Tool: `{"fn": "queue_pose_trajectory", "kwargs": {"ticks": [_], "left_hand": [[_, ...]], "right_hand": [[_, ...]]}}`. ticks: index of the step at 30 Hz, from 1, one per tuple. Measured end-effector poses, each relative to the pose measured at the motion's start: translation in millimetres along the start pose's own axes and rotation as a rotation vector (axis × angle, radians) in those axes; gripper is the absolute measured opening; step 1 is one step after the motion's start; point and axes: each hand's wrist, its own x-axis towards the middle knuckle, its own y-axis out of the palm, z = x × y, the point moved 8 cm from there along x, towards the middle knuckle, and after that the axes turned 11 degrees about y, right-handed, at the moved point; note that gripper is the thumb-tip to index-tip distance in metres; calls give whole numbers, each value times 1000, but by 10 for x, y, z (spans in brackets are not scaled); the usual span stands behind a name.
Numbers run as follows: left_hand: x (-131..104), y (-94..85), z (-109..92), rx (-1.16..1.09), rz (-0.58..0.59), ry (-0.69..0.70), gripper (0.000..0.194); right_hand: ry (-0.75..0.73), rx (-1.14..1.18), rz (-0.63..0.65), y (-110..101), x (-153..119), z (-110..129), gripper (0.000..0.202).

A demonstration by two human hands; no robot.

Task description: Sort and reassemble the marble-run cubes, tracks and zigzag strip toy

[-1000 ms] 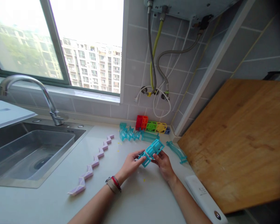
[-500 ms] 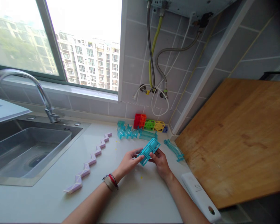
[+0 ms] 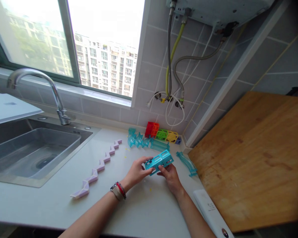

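Both hands hold a turquoise plastic toy block (image 3: 160, 162) with cut-out windows, tilted above the white counter. My left hand (image 3: 138, 170) grips its left end, thumb on the near side and fingers behind. On the right end, my right hand (image 3: 171, 176) has its thumb against the lower face, with the other fingers partly hidden. Just behind the block lie translucent teal track pieces (image 3: 159, 144), some curved. A row of coloured blocks, with a red block (image 3: 149, 129), a green block (image 3: 162, 134) and a yellow block (image 3: 172, 136), stands against the wall.
A zigzag lilac folded strip (image 3: 93, 178) lies left of my hands. Further left is the sink (image 3: 64, 158) with a chrome faucet (image 3: 56, 91). At the right, a curved teal track (image 3: 187, 163), a white device (image 3: 211, 210) and a leaning wooden board (image 3: 253, 158) border the counter.
The turquoise block has been turned in both hands, from steeply slanted to more level, showing a different side. My view has shifted a little to the left.
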Motion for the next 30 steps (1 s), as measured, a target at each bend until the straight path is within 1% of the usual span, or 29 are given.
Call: {"fn": "queue_pose_trajectory", "kwargs": {"ticks": [3,6,9,12,14,16,20,22,26,30], "left_hand": [[11,-76,-150,94,-30,147,47],[16,-107,-223,146,-45,230,49],[16,-96,-238,156,-35,256,49],[15,-73,-239,141,-13,233,48],[15,-47,-204,104,9,171,47],[12,-23,-106,11,9,52,46],[-37,96,193,-345,16,-255,51],[-59,118,297,-477,-14,-349,53],[-75,55,405,-574,-117,-421,54],[-72,28,416,-512,-107,-415,56]], "right_hand": [[18,0,78,71,-17,4,36],[15,11,110,94,-35,25,36],[15,32,96,66,-33,22,36],[23,59,77,33,-19,2,39],[25,77,74,24,-16,-2,39],[19,110,70,15,-21,12,37],[7,197,75,14,-36,57,34],[22,240,75,16,-31,57,36],[64,302,24,-21,-2,29,40],[97,356,-53,-98,32,-20,46]]}}
